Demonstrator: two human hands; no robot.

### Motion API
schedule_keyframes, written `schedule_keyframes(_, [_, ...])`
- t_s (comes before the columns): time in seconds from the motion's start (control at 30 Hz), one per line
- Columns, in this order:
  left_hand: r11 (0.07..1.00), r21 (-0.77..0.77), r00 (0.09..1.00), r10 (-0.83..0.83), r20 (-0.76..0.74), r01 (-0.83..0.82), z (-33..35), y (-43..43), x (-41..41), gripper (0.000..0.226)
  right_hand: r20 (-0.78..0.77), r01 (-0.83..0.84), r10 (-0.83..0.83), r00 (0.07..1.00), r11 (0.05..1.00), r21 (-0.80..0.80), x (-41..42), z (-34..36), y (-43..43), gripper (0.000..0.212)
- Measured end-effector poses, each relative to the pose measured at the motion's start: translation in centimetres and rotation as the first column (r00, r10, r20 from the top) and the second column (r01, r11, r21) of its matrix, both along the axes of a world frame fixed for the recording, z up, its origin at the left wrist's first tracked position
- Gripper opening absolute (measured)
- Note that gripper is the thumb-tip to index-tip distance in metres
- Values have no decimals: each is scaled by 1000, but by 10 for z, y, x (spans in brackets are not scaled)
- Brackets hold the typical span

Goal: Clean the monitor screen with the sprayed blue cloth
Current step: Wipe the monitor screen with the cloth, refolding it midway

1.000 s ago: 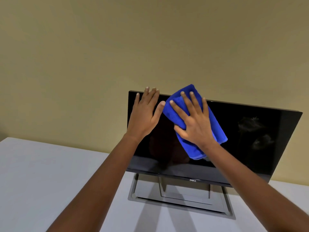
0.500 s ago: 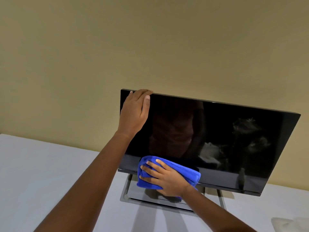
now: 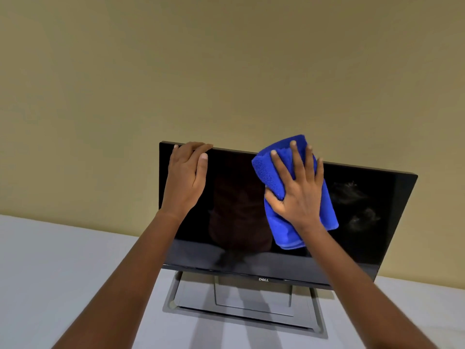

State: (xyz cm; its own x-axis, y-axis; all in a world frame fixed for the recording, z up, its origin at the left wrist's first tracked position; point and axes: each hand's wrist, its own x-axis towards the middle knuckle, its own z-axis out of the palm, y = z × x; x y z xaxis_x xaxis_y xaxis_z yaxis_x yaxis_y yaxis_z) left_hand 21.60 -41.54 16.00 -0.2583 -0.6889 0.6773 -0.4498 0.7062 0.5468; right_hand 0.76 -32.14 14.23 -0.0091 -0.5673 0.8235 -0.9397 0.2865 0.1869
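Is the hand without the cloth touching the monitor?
Touching. In the head view the left hand grips the monitor at its top left corner: the fingers curl over the top edge and the thumb rests on the dark glass.

Both bare forearms reach up and forward toward the black flat-panel monitor [image 3: 251, 222]. The left hand [image 3: 185, 180] grips its top edge near the upper left corner, fingers curled over the rim, thumb on the front. The right hand [image 3: 298, 190] lies flat at the top middle, fingers spread, palm pressing a folded blue microfibre cloth [image 3: 276, 170].
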Motion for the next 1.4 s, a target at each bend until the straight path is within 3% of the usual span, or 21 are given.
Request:
schedule_keyframes(0.13, [1000, -7, 999, 15, -29, -15, -2, -2, -4, 41, 3, -69, 69, 998, 997, 20, 24, -41, -4, 70])
schedule_keyframes(0.23, [999, -15, 999, 28, -40, -29, -4, -3, -7, 39, -111, -155, 187, 976, 956, 247, 39, -84, 5, 77])
schedule_keyframes(0.37, [999, -20, 998, 41, -40, -42, -5, -4, -8, 38, -264, -132, 348, 900, 792, 596, 52, -145, 26, 84])
schedule_keyframes(0.47, [998, -14, 998, 58, -26, -59, -3, -2, -8, 39, -336, -80, 420, 843, 716, 693, 52, -161, 35, 78])
schedule_keyframes(0.6, [998, -4, 998, 67, 9, -67, 3, 2, -9, 40, -382, -94, 436, 815, 749, 656, 37, -140, 37, 79])
schedule_keyframes(0.73, [996, -9, 996, 88, 29, -88, 3, 5, -9, 41, -350, -117, 286, 892, 895, 431, -5, -82, 40, 78])
schedule_keyframes(0.9, [996, -4, 996, 84, 5, -84, 1, 8, -11, 40, -78, -74, 84, 993, 990, 119, -55, 1, 39, 67])
schedule_keyframes(0.97, [996, -2, 996, 87, -10, -87, 1, 9, -13, 40, 71, -67, 66, 995, 998, 11, -53, 7, 35, 66])
schedule_keyframes(1.07, [997, 2, 996, 83, -31, -83, -1, 10, -13, 39, 155, -64, 76, 985, 995, -80, -32, -12, 28, 66])
schedule_keyframes(1.2, [997, -3, 996, 83, -40, -83, -3, 6, -14, 37, 76, -115, 113, 991, 993, 24, -7, -52, 26, 72])
schedule_keyframes(1.3, [995, -11, 994, 103, -43, -103, -5, 6, -15, 38, -12, -169, 178, 984, 949, 266, 10, -99, 37, 77])
schedule_keyframes(1.4, [994, -22, 994, 109, -15, -110, -5, 6, -13, 39, -124, -165, 268, 955, 833, 528, 18, -145, 56, 83])
